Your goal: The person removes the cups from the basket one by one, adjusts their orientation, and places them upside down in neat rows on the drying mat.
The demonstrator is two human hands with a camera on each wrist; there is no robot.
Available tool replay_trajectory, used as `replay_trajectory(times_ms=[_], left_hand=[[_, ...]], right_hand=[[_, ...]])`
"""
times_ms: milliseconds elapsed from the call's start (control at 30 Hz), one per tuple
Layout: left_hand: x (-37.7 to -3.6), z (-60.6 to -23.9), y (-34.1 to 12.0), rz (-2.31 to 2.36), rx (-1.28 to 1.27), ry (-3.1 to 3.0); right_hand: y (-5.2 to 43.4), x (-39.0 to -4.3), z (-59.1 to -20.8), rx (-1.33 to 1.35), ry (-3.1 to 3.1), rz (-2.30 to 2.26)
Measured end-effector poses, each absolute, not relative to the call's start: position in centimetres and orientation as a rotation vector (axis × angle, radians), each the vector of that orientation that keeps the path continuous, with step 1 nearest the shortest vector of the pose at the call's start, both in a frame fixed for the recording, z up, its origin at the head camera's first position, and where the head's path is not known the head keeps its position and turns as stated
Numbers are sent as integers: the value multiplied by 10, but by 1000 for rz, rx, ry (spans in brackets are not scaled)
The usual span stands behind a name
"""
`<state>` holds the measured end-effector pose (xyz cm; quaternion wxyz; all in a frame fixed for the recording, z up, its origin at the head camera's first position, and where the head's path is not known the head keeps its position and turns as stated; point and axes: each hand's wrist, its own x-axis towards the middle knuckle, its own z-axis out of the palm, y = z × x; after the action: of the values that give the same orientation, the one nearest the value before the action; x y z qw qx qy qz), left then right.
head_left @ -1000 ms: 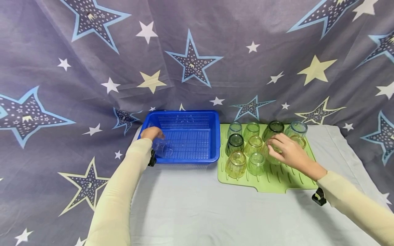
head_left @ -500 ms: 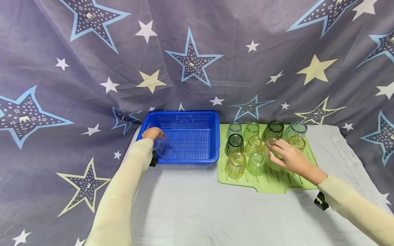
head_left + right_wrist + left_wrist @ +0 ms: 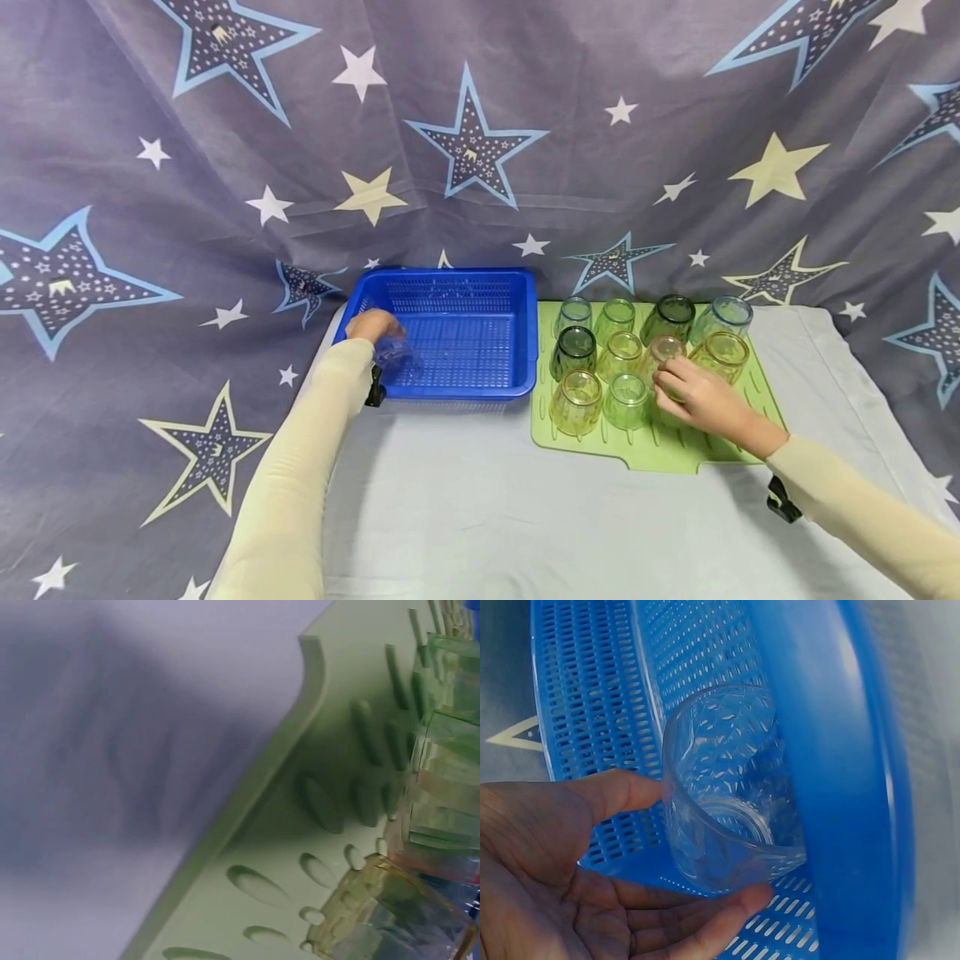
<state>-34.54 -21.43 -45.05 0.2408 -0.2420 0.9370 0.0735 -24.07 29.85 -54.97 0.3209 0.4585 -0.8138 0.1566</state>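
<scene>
Inside the left end of the blue basket (image 3: 522, 333), my left hand (image 3: 372, 325) holds a clear, patterned drinking glass (image 3: 727, 787). The left wrist view has the glass tilted, mouth towards the camera, thumb on one side and fingers beneath. My right hand (image 3: 697, 396) is over the green drying mat (image 3: 738, 446), its fingers bent on a pale green glass (image 3: 450, 772) mostly hidden in the head view. Directly behind it stands a pinkish glass (image 3: 666, 348); a yellow glass (image 3: 722, 354) is to its right. In the right wrist view the right fingers are hard to make out.
Several upturned glasses stand in rows on the mat, including a dark one (image 3: 574, 354), a front yellow one (image 3: 576, 404) and a green one (image 3: 627, 402). A white cloth (image 3: 487, 500) covers the table. Behind hangs a grey star-patterned curtain (image 3: 562, 183).
My right hand has shifted slightly towards the front of the mat, uncovering the pinkish glass and more of the yellow one. The left hand stays at the clear glass in the basket.
</scene>
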Motion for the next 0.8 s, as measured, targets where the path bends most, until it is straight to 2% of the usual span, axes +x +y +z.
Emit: replay_trajectory(times_ms=[300, 800], left_hand=[[-349, -454, -216, 249, -687, 2534], [-352, -454, -216, 218, -722, 2464]], right_hand=[[302, -242, -568, 1215, -2151, 398], [303, -242, -575, 1161, -2132, 413]])
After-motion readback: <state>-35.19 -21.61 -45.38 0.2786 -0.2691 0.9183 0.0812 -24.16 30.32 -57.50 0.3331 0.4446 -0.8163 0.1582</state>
